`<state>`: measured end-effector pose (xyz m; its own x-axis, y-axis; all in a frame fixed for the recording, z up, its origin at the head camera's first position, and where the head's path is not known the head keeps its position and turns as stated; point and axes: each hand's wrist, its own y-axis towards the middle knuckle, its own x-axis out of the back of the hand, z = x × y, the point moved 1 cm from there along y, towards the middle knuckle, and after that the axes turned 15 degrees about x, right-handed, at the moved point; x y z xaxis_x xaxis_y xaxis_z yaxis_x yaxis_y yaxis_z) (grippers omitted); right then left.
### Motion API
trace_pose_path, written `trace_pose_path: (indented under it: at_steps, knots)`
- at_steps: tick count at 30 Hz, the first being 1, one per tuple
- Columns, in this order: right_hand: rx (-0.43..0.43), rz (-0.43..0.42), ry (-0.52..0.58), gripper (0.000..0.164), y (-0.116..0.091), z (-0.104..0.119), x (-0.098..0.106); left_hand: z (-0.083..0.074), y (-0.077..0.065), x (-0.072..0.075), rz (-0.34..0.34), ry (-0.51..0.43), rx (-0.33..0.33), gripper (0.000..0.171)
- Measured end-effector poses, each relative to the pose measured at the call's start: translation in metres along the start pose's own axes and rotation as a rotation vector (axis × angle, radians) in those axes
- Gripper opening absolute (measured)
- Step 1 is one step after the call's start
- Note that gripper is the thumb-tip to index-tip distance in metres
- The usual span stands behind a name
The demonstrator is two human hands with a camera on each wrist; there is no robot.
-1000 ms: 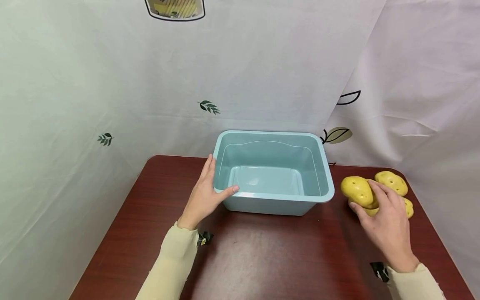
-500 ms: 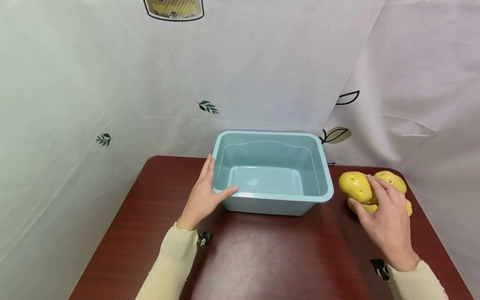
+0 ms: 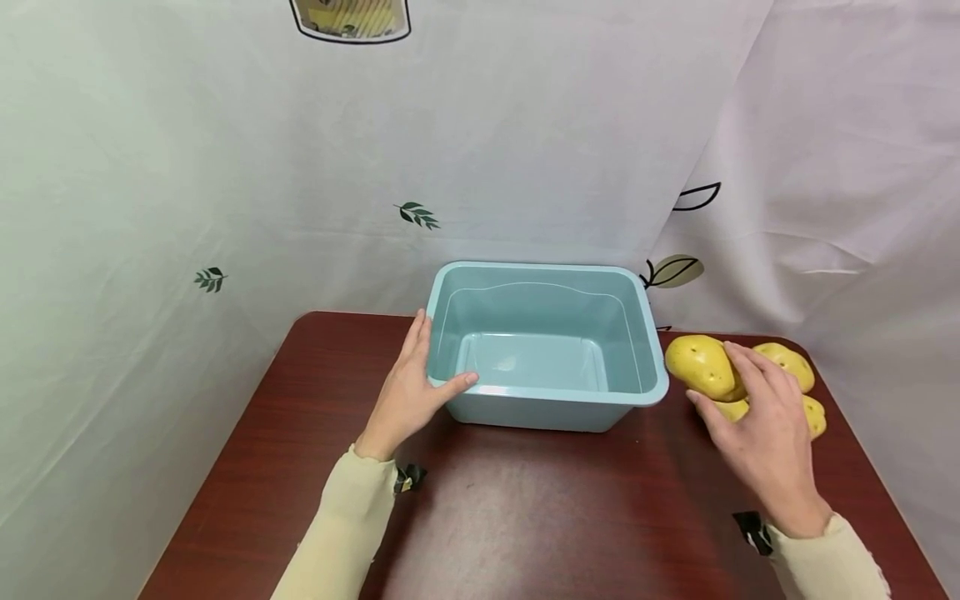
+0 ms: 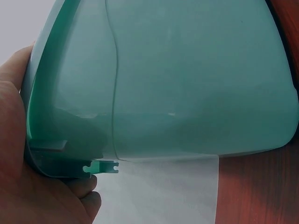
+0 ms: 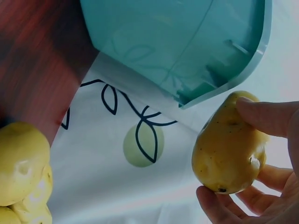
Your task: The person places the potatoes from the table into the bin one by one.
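Right grip pinches a potato, tub just leftward

Held between thumb and fingers, the potato sits at that grip's left, long axis slanting toward the tub's right rim. Other potatoes lie beneath and right of the grip on the tabletop. Left grip, fingers extended, rests against the tub's near left corner, farther from the potato.

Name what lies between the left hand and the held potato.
The blue tub lies between the left hand and the held potato, as the head view shows.
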<state>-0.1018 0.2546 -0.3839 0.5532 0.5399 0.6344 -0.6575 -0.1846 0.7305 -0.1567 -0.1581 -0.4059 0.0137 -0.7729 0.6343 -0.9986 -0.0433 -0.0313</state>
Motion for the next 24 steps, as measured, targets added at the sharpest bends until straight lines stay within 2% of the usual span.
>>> trace_pose_path:
  at_steps: [24]
  knots:
    - [0.020,-0.021,0.067,0.081,0.012,0.015,-0.012,-0.002,-0.001,0.001,0.001,0.011,0.001,0.114]
